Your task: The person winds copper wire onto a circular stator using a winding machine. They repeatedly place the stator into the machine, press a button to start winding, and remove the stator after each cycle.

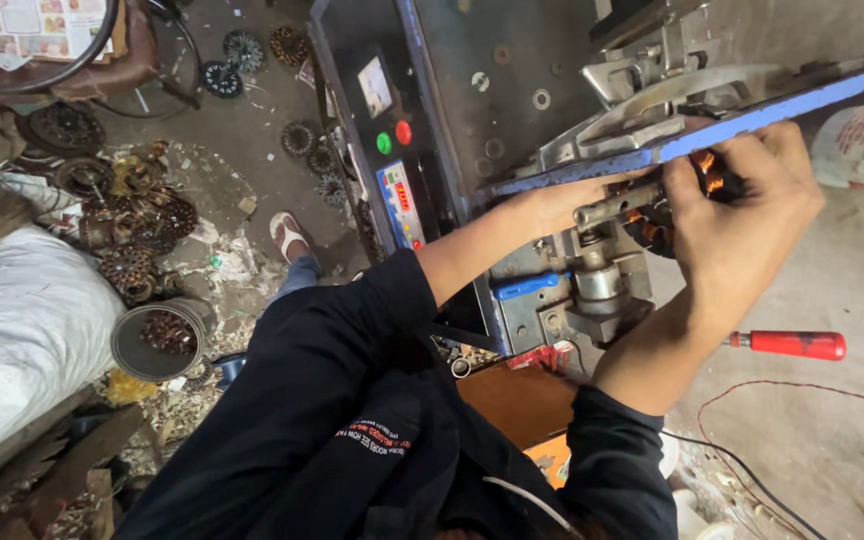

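Clasping a copper-wound stator at the machine, right hand grip closed round it, left hand grip hidden (cannot tell).

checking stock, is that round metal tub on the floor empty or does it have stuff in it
Not empty. The round metal tub holds a coppery wound coil part, seen through its open top. How deep the contents go, cannot tell.

1 head-worn view, looking steeply down, close over the machine (floor beyond)

Copper-wound motor stator, dark core, held at machine, mostly hidden
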The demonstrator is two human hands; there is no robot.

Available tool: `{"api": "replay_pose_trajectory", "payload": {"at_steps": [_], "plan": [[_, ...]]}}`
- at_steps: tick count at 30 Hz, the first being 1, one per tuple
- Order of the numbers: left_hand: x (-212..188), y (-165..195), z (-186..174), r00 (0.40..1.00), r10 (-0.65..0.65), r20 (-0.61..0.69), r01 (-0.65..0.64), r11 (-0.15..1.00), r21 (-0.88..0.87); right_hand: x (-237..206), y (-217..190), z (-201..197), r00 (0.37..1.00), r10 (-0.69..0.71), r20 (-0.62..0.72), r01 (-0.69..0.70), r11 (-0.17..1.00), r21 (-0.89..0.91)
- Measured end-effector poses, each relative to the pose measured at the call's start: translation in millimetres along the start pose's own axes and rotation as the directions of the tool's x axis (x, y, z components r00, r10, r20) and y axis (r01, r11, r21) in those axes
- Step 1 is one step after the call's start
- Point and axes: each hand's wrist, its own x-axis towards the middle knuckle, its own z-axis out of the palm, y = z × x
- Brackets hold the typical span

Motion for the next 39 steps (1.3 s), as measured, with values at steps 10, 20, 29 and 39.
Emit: {"api": "replay_pose_trajectory", "payload": {"at_steps": [10, 20, 29, 39], "plan": [[15.6, -10.5, -2.5, 0.997, -0.066, 0.049, 0.068, 0.997, -0.033, -4.3, 18.2, 1.2, 0.997, -0.076, 0.03, 0.076, 0.997, -0.006], [11.2, -2.8, 3.4, 0.996, -0.06, 0.06, 0.061, 0.998, -0.019, -12.8, 44.2, 7.9, 0.999, -0.029, 0.039, 0.026, 0.997, 0.072], [10.9, -4.0, 1.3, 0.997, -0.051, 0.063, 0.053, 0.998, -0.024, -13.5, 43.9, 8.0, 0.999, -0.027, 0.036, 0.025, 0.998, 0.055], [11.1, -4.7, 0.7, 0.997, -0.049, 0.067, 0.05, 0.998, -0.024, -10.5, 42.5, 8.8, 0.999, -0.004, 0.036, 0.001, 0.995, 0.096]]}}
